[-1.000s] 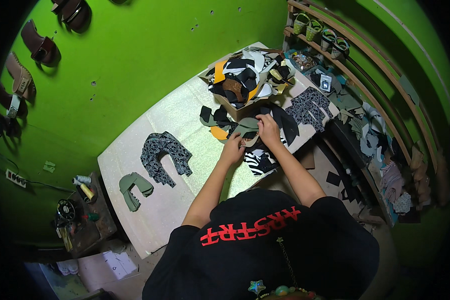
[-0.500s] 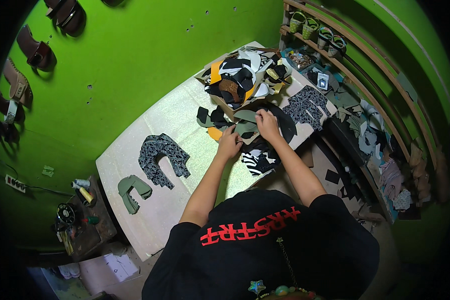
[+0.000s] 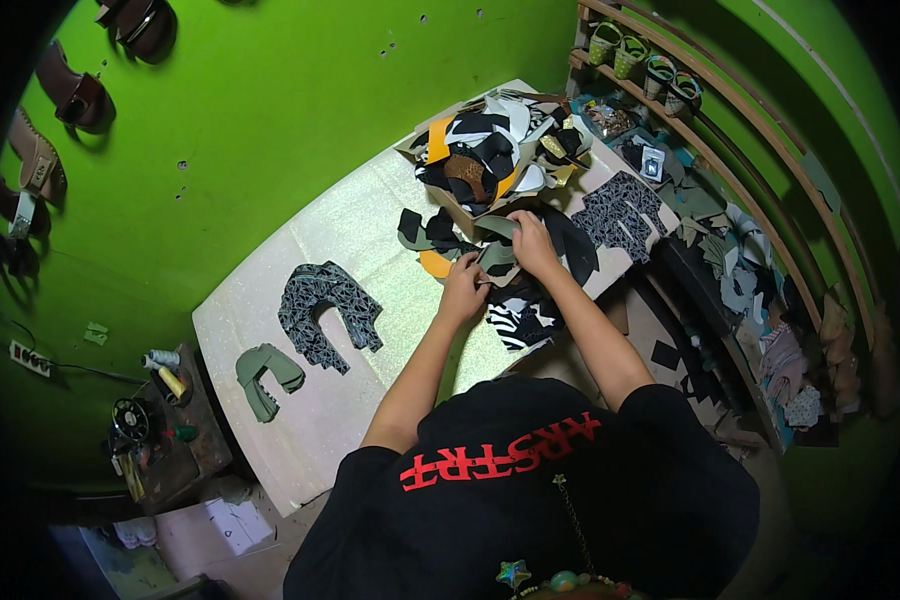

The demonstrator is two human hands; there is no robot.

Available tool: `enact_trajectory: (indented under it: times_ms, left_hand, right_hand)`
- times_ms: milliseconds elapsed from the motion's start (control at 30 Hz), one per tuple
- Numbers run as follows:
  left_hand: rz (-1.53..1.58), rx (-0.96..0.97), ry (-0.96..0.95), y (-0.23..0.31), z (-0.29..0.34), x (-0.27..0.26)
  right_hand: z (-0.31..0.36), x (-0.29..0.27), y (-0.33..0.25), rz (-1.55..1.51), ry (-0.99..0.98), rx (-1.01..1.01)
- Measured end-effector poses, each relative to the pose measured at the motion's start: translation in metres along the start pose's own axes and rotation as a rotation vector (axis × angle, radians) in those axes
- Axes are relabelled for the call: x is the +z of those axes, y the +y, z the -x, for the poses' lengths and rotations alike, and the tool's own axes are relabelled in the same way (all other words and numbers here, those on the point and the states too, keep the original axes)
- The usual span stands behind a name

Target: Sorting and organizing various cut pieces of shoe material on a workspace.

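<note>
Both hands work in a loose heap of cut shoe-material pieces on the table (image 3: 370, 215). My right hand (image 3: 533, 243) pinches the edge of a curved olive-green piece (image 3: 498, 228), raised at the heap's far side. My left hand (image 3: 463, 290) has its fingers bent together at the near side, beside a grey-green piece (image 3: 497, 262); what lies between its fingertips is hidden. Around them are black scraps (image 3: 440, 228), an orange-yellow piece (image 3: 434, 264), a large black curved piece (image 3: 577, 250) and zebra-striped pieces (image 3: 515, 322).
Just beyond stands a cardboard box (image 3: 460, 213) overflowing with scraps. Patterned U-shaped pieces (image 3: 320, 290) and olive-green ones (image 3: 260, 385) lie at left; more patterned pieces (image 3: 625, 215) lie at right. A wooden rack (image 3: 690, 120) holds small shoes. Sewing thread (image 3: 170, 380) sits lower left.
The olive-green piece in my right hand has tilted a little, and the pieces under my fingers have shifted slightly. Both hands stay over the heap.
</note>
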State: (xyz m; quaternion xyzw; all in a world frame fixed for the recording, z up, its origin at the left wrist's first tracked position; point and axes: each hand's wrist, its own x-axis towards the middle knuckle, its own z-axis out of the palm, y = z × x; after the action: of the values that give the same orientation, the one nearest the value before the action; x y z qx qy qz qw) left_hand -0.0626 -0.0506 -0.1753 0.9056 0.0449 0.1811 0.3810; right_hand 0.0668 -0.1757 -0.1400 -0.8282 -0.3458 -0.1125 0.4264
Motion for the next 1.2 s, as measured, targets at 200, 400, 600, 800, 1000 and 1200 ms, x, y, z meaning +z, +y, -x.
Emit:
enact_trajectory:
  times_ms: [200,400,600,800,1000,1200]
  left_hand:
    - [-0.013,-0.030,-0.006,-0.005,-0.003,0.002]
    - [-0.076,-0.094,-0.070,-0.003,-0.004,-0.002]
    - [-0.117,-0.083,-0.027,0.001,-0.003,-0.005]
    - [-0.047,-0.037,0.012,-0.004,0.000,-0.007]
    - [0.019,-0.076,0.064,-0.001,0.002,-0.007]
    - [-0.072,-0.119,0.057,0.003,0.006,-0.008]
  right_hand:
    - [0.004,0.002,0.001,0.036,-0.272,0.189]
    - [0.007,-0.009,-0.021,0.105,-0.401,0.219]
    - [0.007,-0.007,-0.014,0.216,-0.409,0.089]
    - [-0.002,-0.005,-0.003,0.026,-0.129,0.186]
    - [-0.014,-0.015,-0.025,-0.148,-0.137,0.119]
    - [-0.029,0.005,-0.055,-0.269,-0.215,0.109]
